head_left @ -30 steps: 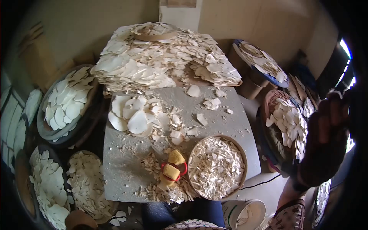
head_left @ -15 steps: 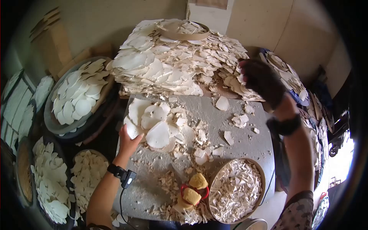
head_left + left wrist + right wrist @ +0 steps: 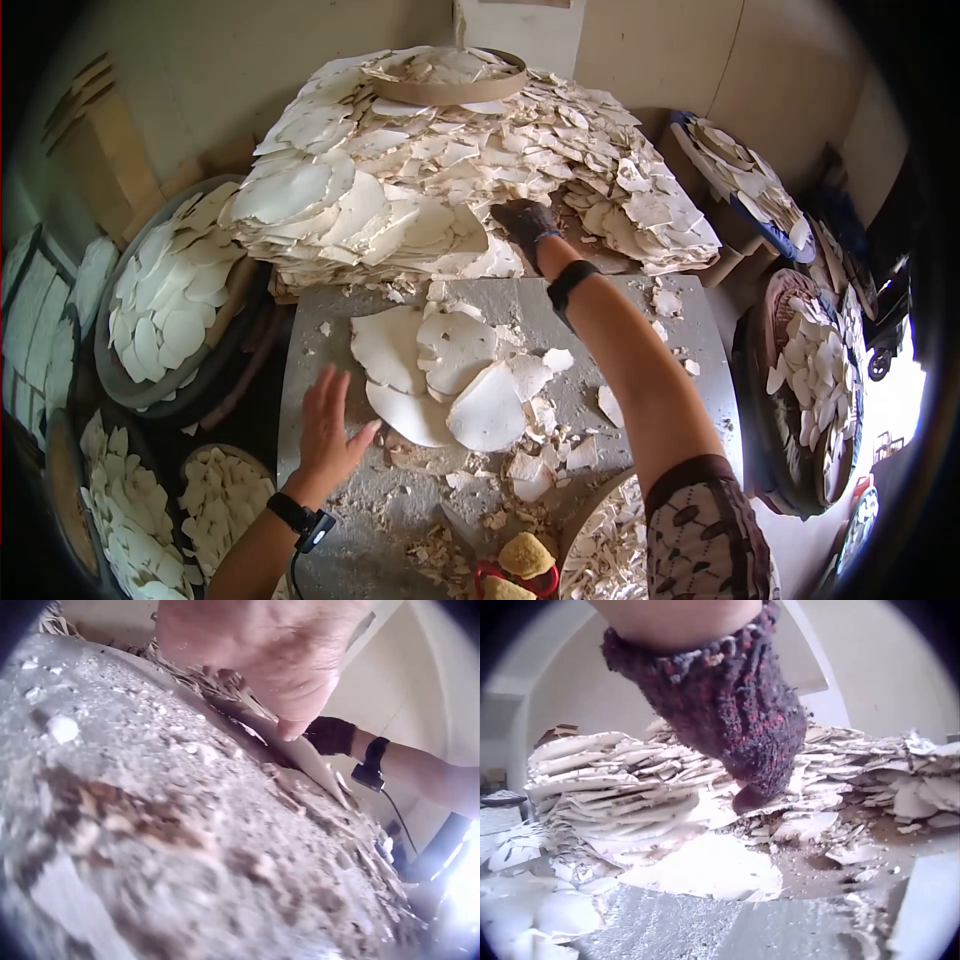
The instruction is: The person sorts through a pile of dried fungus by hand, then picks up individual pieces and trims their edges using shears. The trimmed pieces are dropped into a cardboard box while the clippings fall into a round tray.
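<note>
My bare left hand is beside the loose white flat pieces on the grey table, fingers spread. In the left wrist view, the thumb of the left hand is at the edge of a thin piece. My right hand, in a dark knitted glove, reaches to the front of the big stack of flakes. In the right wrist view, the gloved hand points down at the stack, above a broad white piece; its fingers are mostly hidden, so a grip cannot be made out.
A round container of white strips stands at the table's front right, beside yellow blocks with red loops. Baskets of white pieces stand left and right. A shallow ring lies on the stack.
My right hand has swung from the far right across to the stack's front. My left hand has come into view and now lies slightly away from the loose pieces. The head view has shifted.
</note>
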The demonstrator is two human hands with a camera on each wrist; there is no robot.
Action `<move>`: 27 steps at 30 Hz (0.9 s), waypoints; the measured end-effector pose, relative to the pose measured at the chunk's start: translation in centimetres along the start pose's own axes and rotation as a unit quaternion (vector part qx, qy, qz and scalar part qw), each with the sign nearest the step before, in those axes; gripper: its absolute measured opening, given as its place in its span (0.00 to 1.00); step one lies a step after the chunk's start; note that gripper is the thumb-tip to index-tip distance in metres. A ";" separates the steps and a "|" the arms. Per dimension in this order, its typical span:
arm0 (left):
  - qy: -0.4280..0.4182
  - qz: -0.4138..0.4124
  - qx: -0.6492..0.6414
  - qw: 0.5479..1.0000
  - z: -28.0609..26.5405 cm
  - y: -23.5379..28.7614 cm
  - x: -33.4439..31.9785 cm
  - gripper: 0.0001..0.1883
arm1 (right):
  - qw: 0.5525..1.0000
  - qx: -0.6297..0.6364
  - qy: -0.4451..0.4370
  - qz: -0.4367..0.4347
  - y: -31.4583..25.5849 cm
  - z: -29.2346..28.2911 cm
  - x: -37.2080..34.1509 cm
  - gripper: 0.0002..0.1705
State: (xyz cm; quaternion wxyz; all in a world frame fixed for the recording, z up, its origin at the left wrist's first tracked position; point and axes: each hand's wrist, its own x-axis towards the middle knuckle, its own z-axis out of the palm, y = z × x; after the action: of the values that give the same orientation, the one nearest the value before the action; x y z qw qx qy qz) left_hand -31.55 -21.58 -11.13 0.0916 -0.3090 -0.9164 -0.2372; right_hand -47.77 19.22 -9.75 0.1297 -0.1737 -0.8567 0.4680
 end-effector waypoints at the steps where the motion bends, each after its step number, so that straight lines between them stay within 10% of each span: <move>1: -0.035 -0.026 0.003 0.999 0.8 -1.1 -0.4 0.39 | 1.000 0.017 0.004 0.011 1.1 1.5 1.4 0.27; 10: -0.116 0.004 0.105 0.988 1.2 -1.2 -0.3 0.40 | 0.984 0.130 -0.075 0.092 0.0 4.4 3.3 0.34; 11: -0.117 0.004 0.103 0.988 1.1 -1.1 -0.3 0.40 | 0.966 0.207 -0.087 0.131 0.3 4.8 3.2 0.21; 15: -0.112 0.006 0.100 0.989 1.2 -0.9 -0.3 0.39 | 0.946 0.205 -0.169 -0.185 2.0 4.4 0.9 0.22; 18: -0.105 0.008 0.096 0.990 1.3 -1.3 -0.4 0.39 | 0.950 0.120 -0.154 -0.243 2.4 4.3 -1.0 0.24; 27: -0.113 -0.006 0.105 0.988 1.3 -1.1 -0.4 0.38 | 0.883 0.438 -0.107 0.132 -1.1 4.6 -7.8 0.22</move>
State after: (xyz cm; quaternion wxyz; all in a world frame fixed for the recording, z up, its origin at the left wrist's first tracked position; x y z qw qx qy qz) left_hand -31.90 -21.89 -12.78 0.0185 -0.3170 -0.9426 -0.1037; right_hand -42.64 11.87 -11.74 0.0372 -0.1593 -0.5425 0.8240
